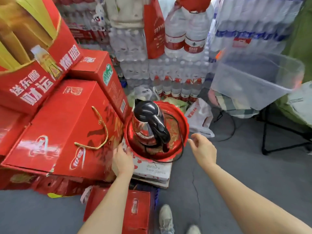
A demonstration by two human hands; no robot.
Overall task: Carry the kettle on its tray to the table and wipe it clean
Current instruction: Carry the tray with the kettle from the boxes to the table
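Note:
A steel electric kettle (146, 127) with a black lid and handle stands on a round red tray (177, 132) with a scalloped rim. The tray rests on a low white printed box (152, 169), and a black cord loops over its right rim. My left hand (122, 159) is at the tray's left front edge, fingers touching or just under the rim. My right hand (203, 149) hovers just right of the tray, fingers apart and holding nothing, a small gap from the rim.
Stacked red gift cartons (59, 124) crowd the left, right against the tray. Shrink-wrapped water bottles (177, 73) fill the back. A clear plastic bin (253, 78) sits on a folding stand at right. Grey floor lies to the right and front; my shoes (166, 220) show below.

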